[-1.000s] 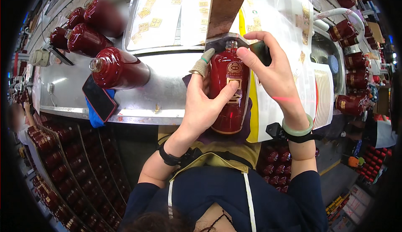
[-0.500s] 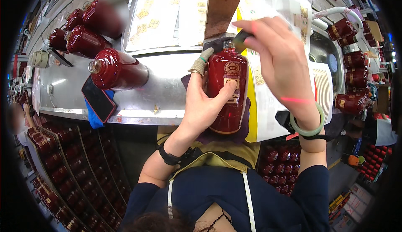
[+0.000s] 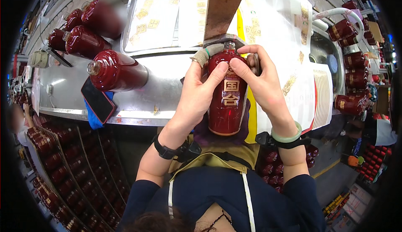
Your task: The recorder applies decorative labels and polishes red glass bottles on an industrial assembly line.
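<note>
The dark red bottle point(image 3: 227, 100) stands just above the middle of the frame, at the near edge of the steel workbench point(image 3: 167, 75), its base hanging toward my apron and its neck pointing to the top of the frame. I hold it with both hands. My left hand point(image 3: 200, 93) comes up from the lower left and wraps the bottle's left flank, the thumb pressed across the front of its shoulder and the taped forefinger hooked up beside the neck. My right hand point(image 3: 260, 79) comes from the lower right and grips the right shoulder, thumb laid on the front, the other fingers curled around the far side. A green bangle point(image 3: 286, 136) and a black strap sit on my right wrist, and a black watch point(image 3: 164, 151) is on my left. My right fingertips are hidden behind the bottle, so I cannot tell what they press on; the bottle's mouth is small and half covered by a brown upright board point(image 3: 225, 7) that rises from it to the top of the frame. Left of centre, a second red bottle point(image 3: 117, 69) lies on its side on the bench, with a black phone point(image 3: 98, 101) on a blue cloth just below it. More red bottles point(image 3: 79, 39) crowd the upper left, one of them blurred. Sheets of gold labels point(image 3: 147, 16) fill a tray at upper centre. Rows of bottles along the lower left rim are too dark and bent to count.
</note>
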Action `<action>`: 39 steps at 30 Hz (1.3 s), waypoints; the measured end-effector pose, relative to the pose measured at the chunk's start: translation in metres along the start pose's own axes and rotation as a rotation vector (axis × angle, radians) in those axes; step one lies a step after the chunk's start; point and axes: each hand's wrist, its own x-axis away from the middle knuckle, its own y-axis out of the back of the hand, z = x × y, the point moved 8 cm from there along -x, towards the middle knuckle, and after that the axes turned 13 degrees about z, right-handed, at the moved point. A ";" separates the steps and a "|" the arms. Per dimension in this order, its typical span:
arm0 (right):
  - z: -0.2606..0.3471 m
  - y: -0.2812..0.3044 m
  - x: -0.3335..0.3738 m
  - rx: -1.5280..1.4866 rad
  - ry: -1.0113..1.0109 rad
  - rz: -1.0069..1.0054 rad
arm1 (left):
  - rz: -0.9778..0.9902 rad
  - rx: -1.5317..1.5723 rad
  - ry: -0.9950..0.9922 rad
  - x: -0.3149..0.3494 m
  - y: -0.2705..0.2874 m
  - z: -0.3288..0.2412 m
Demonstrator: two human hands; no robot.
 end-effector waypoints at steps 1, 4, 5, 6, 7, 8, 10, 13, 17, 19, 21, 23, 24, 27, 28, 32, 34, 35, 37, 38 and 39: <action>-0.001 -0.001 0.000 -0.055 0.022 -0.002 | -0.004 -0.009 -0.002 0.000 -0.001 -0.001; 0.000 -0.004 0.001 -0.107 0.045 -0.003 | -0.005 -0.028 -0.005 0.000 0.000 -0.001; 0.000 -0.003 0.000 -0.109 0.058 -0.001 | 0.001 -0.035 -0.011 -0.001 -0.001 -0.001; 0.001 -0.002 0.000 -0.110 0.071 0.002 | 0.002 -0.035 -0.011 -0.001 -0.001 -0.001; 0.001 -0.001 0.000 -0.109 0.072 0.001 | -0.006 -0.029 -0.011 0.000 -0.001 -0.002; 0.001 -0.001 -0.001 -0.076 0.067 0.003 | -0.014 -0.024 -0.010 0.000 -0.001 -0.002; 0.000 -0.001 0.000 -0.043 0.063 0.004 | -0.009 -0.021 -0.016 -0.001 -0.002 -0.003; 0.000 -0.001 0.002 -0.075 0.094 -0.005 | -0.009 -0.034 -0.018 0.000 -0.001 -0.001; -0.007 0.005 0.000 -0.108 0.057 0.003 | -0.004 -0.033 -0.013 -0.001 0.001 0.000; -0.012 0.004 0.000 -0.133 0.011 0.020 | -0.005 -0.037 -0.013 0.000 0.001 0.000; -0.003 0.002 0.003 -0.087 0.113 -0.011 | -0.007 -0.042 -0.011 0.000 0.000 0.001; -0.008 0.007 0.002 -0.069 0.072 0.000 | -0.014 -0.051 -0.029 0.000 0.000 0.000; -0.012 0.009 0.000 -0.052 0.032 0.012 | -0.012 -0.050 -0.029 0.000 0.000 0.000; 0.006 0.017 0.002 0.218 0.134 -0.101 | -0.034 -0.062 -0.022 0.002 0.004 0.001; 0.010 0.020 0.003 0.217 0.134 -0.100 | -0.020 -0.026 -0.013 0.003 0.005 0.003; 0.066 0.007 0.020 0.534 0.454 0.067 | 0.002 -0.122 -0.030 0.017 0.003 -0.002; 0.071 0.009 0.021 0.714 0.487 -0.009 | 0.061 -0.196 0.034 0.027 -0.007 0.000; 0.070 0.020 0.021 0.652 0.479 -0.123 | 0.060 -0.214 0.035 0.031 -0.007 0.004; 0.065 0.029 0.023 0.494 0.475 -0.173 | 0.058 -0.232 0.037 0.033 -0.007 0.007; 0.062 0.031 0.025 0.385 0.470 -0.172 | 0.068 -0.207 0.033 0.032 -0.008 0.007; 0.059 0.032 0.027 0.384 0.467 -0.173 | 0.078 -0.183 0.028 0.032 -0.009 0.008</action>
